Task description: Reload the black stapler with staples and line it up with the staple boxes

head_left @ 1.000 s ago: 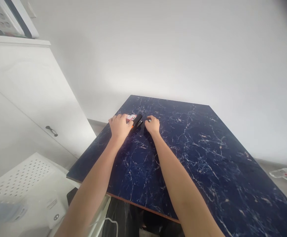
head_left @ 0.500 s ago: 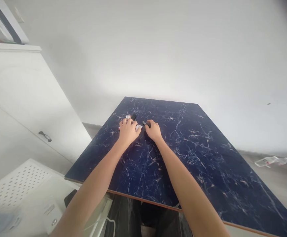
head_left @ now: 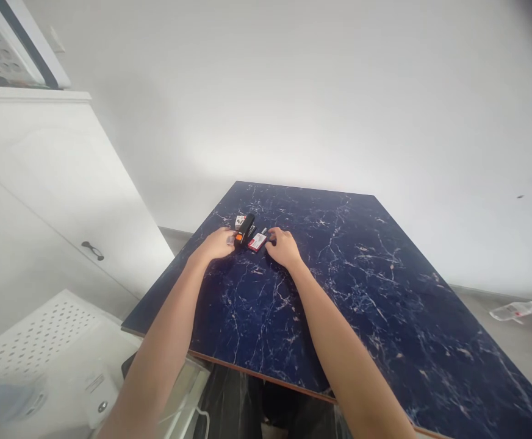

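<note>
On the dark blue marbled table (head_left: 339, 292), a black stapler (head_left: 246, 227) with an orange part near its closer end lies between my hands. A small red and white box (head_left: 257, 242) lies right of it; a white printed box (head_left: 240, 221) sits behind its left side. My left hand (head_left: 219, 243) is at the stapler's left, fingers bent around a small greyish thing (head_left: 230, 240), too unclear to name. My right hand (head_left: 285, 247) rests on the table right of the red box, thumb and forefinger apart. By its fingertips is a small silver-tipped thing (head_left: 264, 231), partly hidden.
A white wall (head_left: 302, 97) rises behind the table. On the left stand a white cabinet (head_left: 50, 177) with a dark handle (head_left: 93, 250) and a white perforated surface (head_left: 50, 335). Clear plastic packaging (head_left: 520, 311) lies beyond the table's right edge.
My left hand has moved left off the small items, uncovering the stapler and the red and white box. My right hand's thumb and forefinger have parted beside the silver-tipped thing. The view has shifted slightly.
</note>
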Demonstrator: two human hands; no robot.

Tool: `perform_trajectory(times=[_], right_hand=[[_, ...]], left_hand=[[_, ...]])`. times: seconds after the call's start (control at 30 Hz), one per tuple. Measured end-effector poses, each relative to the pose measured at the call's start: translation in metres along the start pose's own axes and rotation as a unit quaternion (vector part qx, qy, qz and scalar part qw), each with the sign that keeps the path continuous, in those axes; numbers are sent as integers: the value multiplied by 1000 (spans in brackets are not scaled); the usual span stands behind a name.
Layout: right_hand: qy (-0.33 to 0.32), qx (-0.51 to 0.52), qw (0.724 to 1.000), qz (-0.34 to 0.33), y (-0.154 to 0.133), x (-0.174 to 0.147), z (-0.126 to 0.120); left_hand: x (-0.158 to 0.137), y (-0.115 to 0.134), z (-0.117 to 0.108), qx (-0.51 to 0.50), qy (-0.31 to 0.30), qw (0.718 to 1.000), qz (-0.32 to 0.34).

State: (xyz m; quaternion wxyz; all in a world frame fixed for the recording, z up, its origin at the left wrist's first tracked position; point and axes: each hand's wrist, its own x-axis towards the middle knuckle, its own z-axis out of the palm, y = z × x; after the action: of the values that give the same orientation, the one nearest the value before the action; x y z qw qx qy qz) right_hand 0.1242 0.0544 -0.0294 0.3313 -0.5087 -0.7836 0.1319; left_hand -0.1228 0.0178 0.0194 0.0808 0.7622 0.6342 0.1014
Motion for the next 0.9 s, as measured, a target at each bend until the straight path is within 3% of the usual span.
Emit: perform_trajectory(times=[0.1, 0.23, 0.33, 0.43, 0.5, 0.6, 0.67, 0.77, 0.9], right_hand=[[-23, -34, 998, -43, -6, -2, 2], [-13, -80, 996, -45, -9, -3, 4], [-9, -76, 995, -58, -8, -2, 6], [2, -42, 998, -43, -8, 0, 3], [14, -31, 999, -27, -4, -3, -6], [16, -56, 997, -52, 12, -20, -33], [7, -80, 993, -83, 27, -43, -58], [13, -77, 996, -53, 53, -83, -95], [15, -32, 999, 5, 75, -113, -127]], left_hand=[[-3, 5, -3, 27, 2, 999, -31], [-7, 11, -5, 72, -9, 988, -138], [-9, 13, -6, 93, -7, 981, -170], [-9, 17, -9, 98, 28, 984, -145], [-7, 26, -11, 88, 93, 984, -127], [-5, 46, -7, 50, 217, 972, -73], [-5, 61, 1, 28, 252, 967, -13], [-3, 75, 17, 44, 220, 973, 58], [3, 76, 29, 124, 158, 976, 86]])
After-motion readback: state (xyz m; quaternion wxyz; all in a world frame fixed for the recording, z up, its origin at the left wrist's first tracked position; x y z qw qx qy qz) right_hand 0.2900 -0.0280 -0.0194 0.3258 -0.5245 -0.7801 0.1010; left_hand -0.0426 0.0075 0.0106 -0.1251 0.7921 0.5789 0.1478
